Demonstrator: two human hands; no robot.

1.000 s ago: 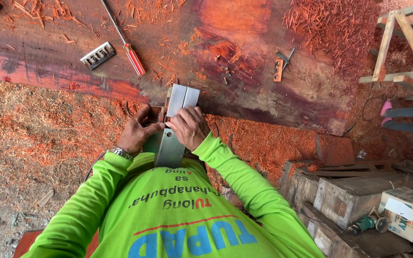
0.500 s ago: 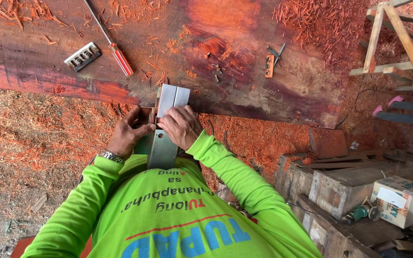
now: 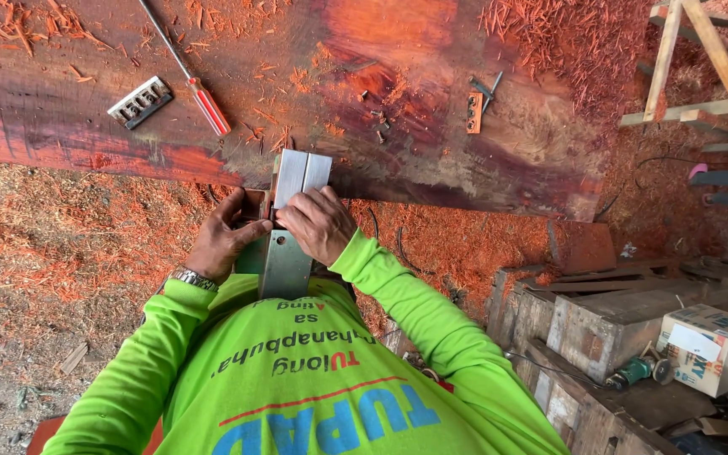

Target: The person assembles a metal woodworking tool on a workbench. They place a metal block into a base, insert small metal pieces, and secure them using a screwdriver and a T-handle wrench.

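1. Metal tool (image 3: 290,223) sits at centre of frame, wedged between both hands and the near edge of the red wood slab (image 3: 398,101); grey body with a bright ribbed plate at its top end; its kind not certain from this view, possibly a hand power planer.
2. Long axis of the tool runs up-down in the frame, bright end toward the slab, dull end toward the green shirt (image 3: 313,379); top plate overlaps the slab edge, touching or just above it; cannot tell which.
3. Left hand (image 3: 222,236) lies just left of the tool; fingers curled against its left flank near a dark part at mid-height; grip closed on the tool body; a metal wristband (image 3: 187,278) shows at the wrist.
4. Right hand (image 3: 318,223) lies on the tool's right side and partly over its top face; fingers bent, pressed on the metal where bright plate meets grey body; both hands equally near, each touching.
5. Both forearms come up from lower frame and converge at the tool; elbows spread wide, wrists bent inward.
6. On the slab, upper left: red-handled screwdriver (image 3: 191,80) lying diagonally, and a small toothed metal plate (image 3: 139,102) beside it; both well apart from the hands.
7. Red shavings (image 3: 61,236) cover the ground left of the hands.
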